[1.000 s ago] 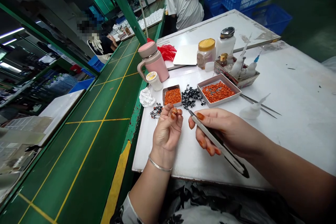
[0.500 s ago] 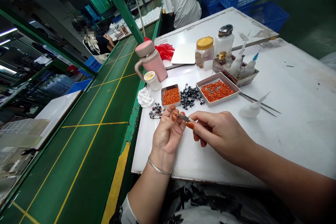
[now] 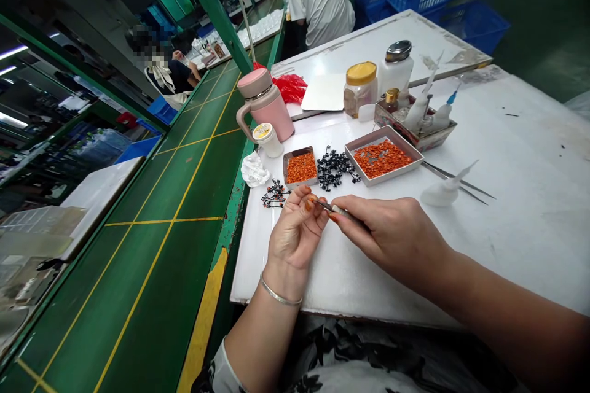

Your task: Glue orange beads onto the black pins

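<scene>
Grey, slim-bodied hand tool (image 3: 340, 211): located above the worktable (image 3: 516, 239), tip pointing to 9 o'clock at the left fingertips. Right hand (image 3: 391, 227) grips it between thumb and fingers. Left hand (image 3: 295, 233), palm up, pinches at thumb and forefinger; the item there is too small and covered to identify.

Bearings from the tool tip:
- 11 o'clock, near: small tray (image 3: 303, 185) of orange pieces; farther out, pink mug (image 3: 271, 113) with white tub (image 3: 271, 144) just beside it.
- 1 o'clock: loose heap of black parts (image 3: 332, 169), between both trays.
- 2 o'clock: larger tray (image 3: 396, 174), orange pieces spread inside; beyond, box (image 3: 437, 139) of bottles.
- 3 o'clock, well apart: tweezers (image 3: 477, 188), white squeeze bottle (image 3: 440, 194).
- 9 o'clock: black-and-orange cluster (image 3: 275, 194).
</scene>
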The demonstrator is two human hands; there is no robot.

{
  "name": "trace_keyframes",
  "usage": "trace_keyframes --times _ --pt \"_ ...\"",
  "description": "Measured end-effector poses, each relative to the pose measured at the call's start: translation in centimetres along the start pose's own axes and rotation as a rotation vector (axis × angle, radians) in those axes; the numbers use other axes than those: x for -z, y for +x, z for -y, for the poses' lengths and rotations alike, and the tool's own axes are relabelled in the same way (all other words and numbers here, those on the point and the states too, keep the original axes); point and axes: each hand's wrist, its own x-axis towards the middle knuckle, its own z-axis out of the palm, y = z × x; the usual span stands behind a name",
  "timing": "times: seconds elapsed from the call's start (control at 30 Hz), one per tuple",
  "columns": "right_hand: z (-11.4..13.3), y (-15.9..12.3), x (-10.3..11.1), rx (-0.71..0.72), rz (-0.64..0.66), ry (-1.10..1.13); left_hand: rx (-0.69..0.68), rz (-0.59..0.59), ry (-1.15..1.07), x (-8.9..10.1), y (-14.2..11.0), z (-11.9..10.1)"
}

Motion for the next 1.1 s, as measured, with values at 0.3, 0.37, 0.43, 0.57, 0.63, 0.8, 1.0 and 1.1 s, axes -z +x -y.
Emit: trace_keyframes --times 0.3,0.37,0.43,0.57,0.63,0.8,1.0,1.1 --pt "-0.4 0.0 0.0 -0.026 0.041 0.040 -0.012 -0.019 0.018 0.0 0.1 0.1" --pt "-0.4 0.2 0.3 -0.095 0.108 0.156 -0.014 -0.014 0.019 0.1 0.1 0.1" --pt "-0.2 0.5 0.6 -0.177 0.170 0.304 -0.017 -0.012 0.019 0.1 0.1 0.0" --pt "0.4 0.9 1.0 -0.378 0.346 0.655 -0.022 -0.021 0.018 -0.1 0.0 0.0" --pt "0.6 0.9 1.0 -0.456 0.439 0.863 -0.025 -0.012 0.018 -0.3 -0.1 -0.1" --pt "0.5 0.6 0.1 -0.542 0.571 1.483 -0.035 -0.001 0.038 -0.5 -0.3 -0.2" --pt "0.2 0.5 0.2 -0.723 0.734 1.927 -0.060 0.016 0.069 -0.4 -0.5 -0.1" --pt "0.1 0.6 0.8 -0.800 0.780 1.970 -0.073 0.032 0.068 -0.4 -0.4 0.0"
